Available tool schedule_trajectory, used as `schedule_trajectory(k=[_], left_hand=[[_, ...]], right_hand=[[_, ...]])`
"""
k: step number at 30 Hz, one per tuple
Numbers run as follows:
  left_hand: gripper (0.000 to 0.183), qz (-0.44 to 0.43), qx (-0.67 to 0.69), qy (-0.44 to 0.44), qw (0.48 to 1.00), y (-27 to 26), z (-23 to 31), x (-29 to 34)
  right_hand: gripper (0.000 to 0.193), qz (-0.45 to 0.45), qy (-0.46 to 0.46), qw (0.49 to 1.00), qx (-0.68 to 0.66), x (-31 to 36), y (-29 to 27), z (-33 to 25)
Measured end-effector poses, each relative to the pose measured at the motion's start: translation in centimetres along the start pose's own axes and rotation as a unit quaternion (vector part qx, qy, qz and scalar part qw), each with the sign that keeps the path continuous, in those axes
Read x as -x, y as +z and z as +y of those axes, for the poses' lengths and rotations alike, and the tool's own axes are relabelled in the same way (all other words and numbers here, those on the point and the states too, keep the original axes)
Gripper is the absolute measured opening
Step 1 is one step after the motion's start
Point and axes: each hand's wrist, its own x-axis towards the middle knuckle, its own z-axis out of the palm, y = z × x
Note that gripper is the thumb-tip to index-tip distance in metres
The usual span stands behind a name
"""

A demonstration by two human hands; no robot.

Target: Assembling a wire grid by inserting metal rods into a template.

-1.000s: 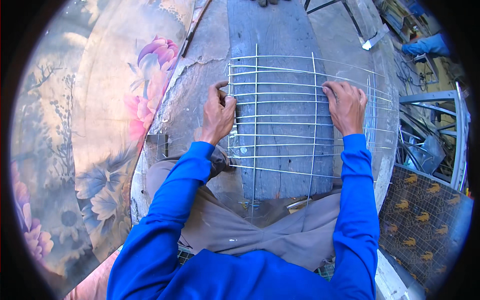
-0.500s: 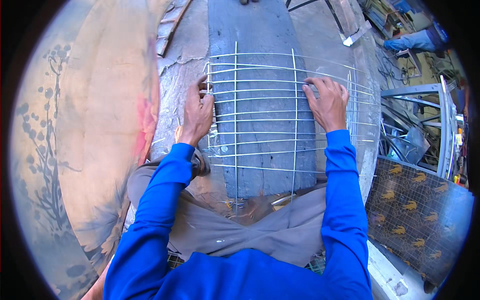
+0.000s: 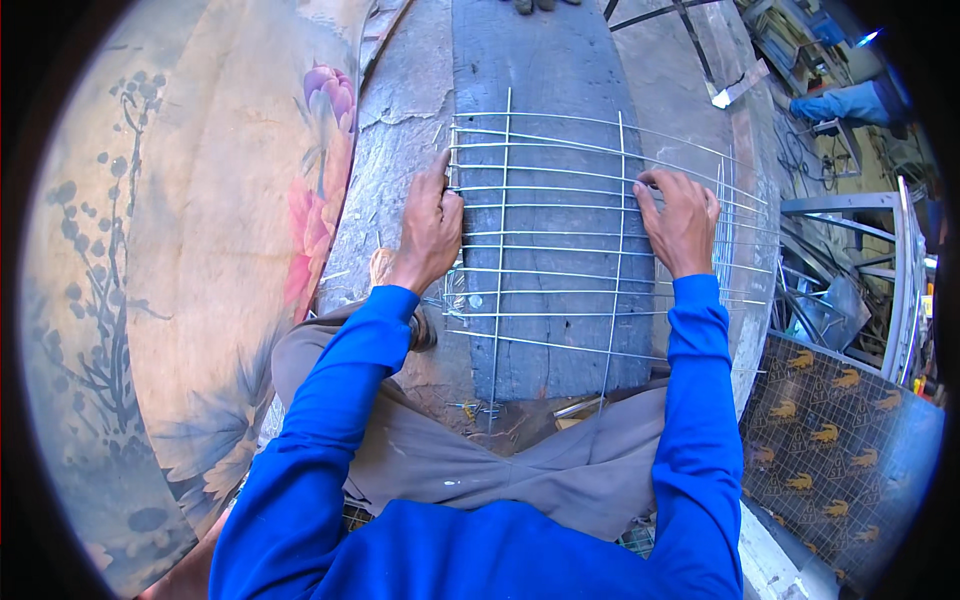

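Note:
A grid of thin metal rods [image 3: 560, 248] lies over a dark, worn board [image 3: 550, 350], with several crosswise rods over two lengthwise ones. At the grid's left edge, my left hand [image 3: 430, 228] has its index finger stretched along the rod ends and its thumb apart; its other fingers are mostly hidden. On the other side, my right hand [image 3: 683, 222] pinches thumb and index finger at a crosswise rod, just right of the right lengthwise rod. A bundle of thin rods [image 3: 724, 230] runs lengthwise beyond this hand, beneath the crosswise ends.
A large panel painted with flowers [image 3: 215, 250] fills the left side. At right are a grey metal frame [image 3: 840, 203] and a dark patterned sheet [image 3: 835, 450]. A person's blue-clad leg [image 3: 840, 105] shows at upper right. Metal bars [image 3: 695, 45] stand at the far edge.
The whole view has shifted, so the grid and hands appear farther right. My left index finger has straightened along the rod ends. My right hand keeps its place by the right lengthwise rod.

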Motion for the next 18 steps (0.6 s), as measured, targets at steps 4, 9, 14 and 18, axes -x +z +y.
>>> schedule_trajectory(k=[4, 9, 14, 18], left_hand=[[0.052, 0.000, 0.018, -0.023, 1.000, 0.0, 0.3, -0.1], [0.060, -0.030, 0.102, -0.116, 0.988, -0.3, 1.1, -0.5], [0.063, -0.037, 0.118, -0.104, 0.987, -0.8, 0.5, -1.5], [0.062, -0.045, 0.088, -0.105, 0.990, -0.5, 0.7, -1.4]], right_hand=[[0.017, 0.000, -0.004, 1.000, -0.005, -0.1, -0.3, 0.1], [0.018, 0.000, 0.004, 1.000, -0.005, -0.1, -0.4, 0.3], [0.017, 0.093, 0.019, 0.995, -0.024, -0.8, -0.1, 0.4], [0.017, 0.114, 0.011, 0.993, -0.008, -1.4, 0.3, 1.3]])
